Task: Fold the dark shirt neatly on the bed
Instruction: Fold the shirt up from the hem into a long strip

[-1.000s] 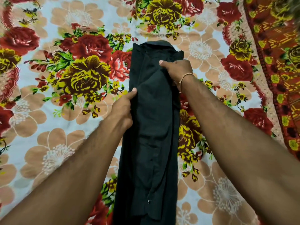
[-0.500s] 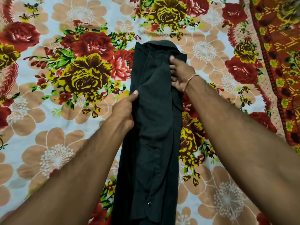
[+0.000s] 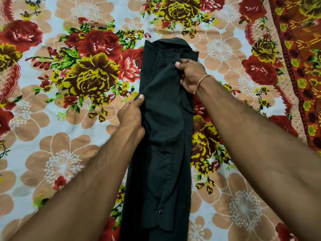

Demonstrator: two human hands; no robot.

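The dark shirt (image 3: 166,136) lay folded into a long narrow strip along the centre of the bed (image 3: 52,136), collar end farthest from the person, on a floral bedsheet (image 3: 243,197). The left hand (image 3: 131,117) gripped the strip's left edge at mid-length, thumb on top. The right hand (image 3: 191,77), with a thread bracelet (image 3: 201,82) at the wrist, pinched a fabric layer near the collar end.

bare forearms, thin thread bracelet (image 3: 201,82) on right wrist
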